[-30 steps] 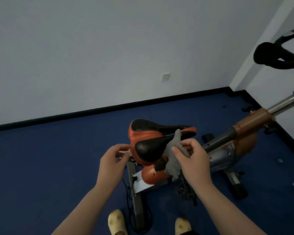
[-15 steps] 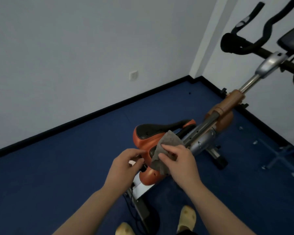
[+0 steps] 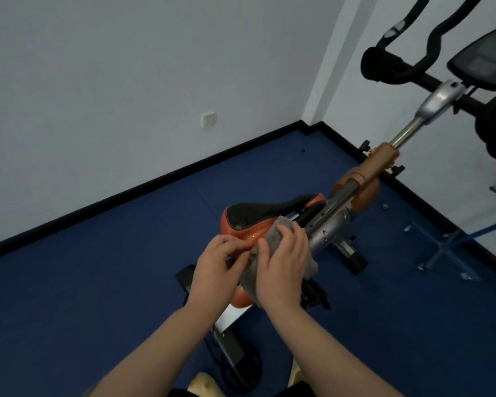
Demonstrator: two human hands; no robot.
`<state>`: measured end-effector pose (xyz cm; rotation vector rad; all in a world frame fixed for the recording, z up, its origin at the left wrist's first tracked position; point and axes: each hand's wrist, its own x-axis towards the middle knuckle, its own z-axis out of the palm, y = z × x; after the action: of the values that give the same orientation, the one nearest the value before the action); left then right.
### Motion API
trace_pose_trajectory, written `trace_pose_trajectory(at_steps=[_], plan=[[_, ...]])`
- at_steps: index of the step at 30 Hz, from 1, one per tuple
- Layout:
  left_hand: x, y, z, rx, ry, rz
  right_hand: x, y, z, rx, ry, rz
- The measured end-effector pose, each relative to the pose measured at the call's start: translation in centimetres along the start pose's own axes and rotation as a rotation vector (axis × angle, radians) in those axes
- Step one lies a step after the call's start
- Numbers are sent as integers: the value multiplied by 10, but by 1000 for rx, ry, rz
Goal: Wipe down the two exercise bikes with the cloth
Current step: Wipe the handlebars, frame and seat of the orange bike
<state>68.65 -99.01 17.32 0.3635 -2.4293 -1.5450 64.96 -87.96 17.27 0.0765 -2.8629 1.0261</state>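
Two hands meet just below the middle of the frame, at the rear of an orange and black saddle (image 3: 258,217). The right hand (image 3: 282,263) lies over a grey cloth (image 3: 272,239), fingers spread and bent down across it, the thumb on the cloth's left edge, pressing it against the saddle's orange side. More of the cloth hangs out below and to the right of that hand. The left hand (image 3: 216,266) sits just to the left, fingers curled, their tips touching the cloth's near edge beside the right thumb; whether it actually pinches the cloth or only touches it cannot be told.

The saddle belongs to an exercise bike (image 3: 364,176) that runs diagonally from centre frame to the upper right: a silver perforated tube, an orange-brown collar, then a chrome post rising to black handlebars (image 3: 390,67) and a dark console (image 3: 481,61) at the top right edge. The bike stands on a blue floor (image 3: 98,282) bordered by a black skirting board under a pale wall, which carries a white socket (image 3: 208,119) in the upper middle. Pale slippers show at the bottom edge, between the forearms
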Motion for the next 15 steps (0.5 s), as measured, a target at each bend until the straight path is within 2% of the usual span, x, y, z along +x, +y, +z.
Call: trace_pose_trajectory(at_steps=[3, 6, 11, 15], plan=[[2, -1, 1, -15, 13, -11, 17, 1, 8, -117, -88, 100], [4, -2, 1, -32, -3, -21, 35, 0, 1, -19, -161, 227], [6, -4, -5, -80, -43, -54, -13, 1, 3, -235, -193, 16], [10, -4, -9, -60, -63, -54, 29, -3, -7, -294, -264, 31]])
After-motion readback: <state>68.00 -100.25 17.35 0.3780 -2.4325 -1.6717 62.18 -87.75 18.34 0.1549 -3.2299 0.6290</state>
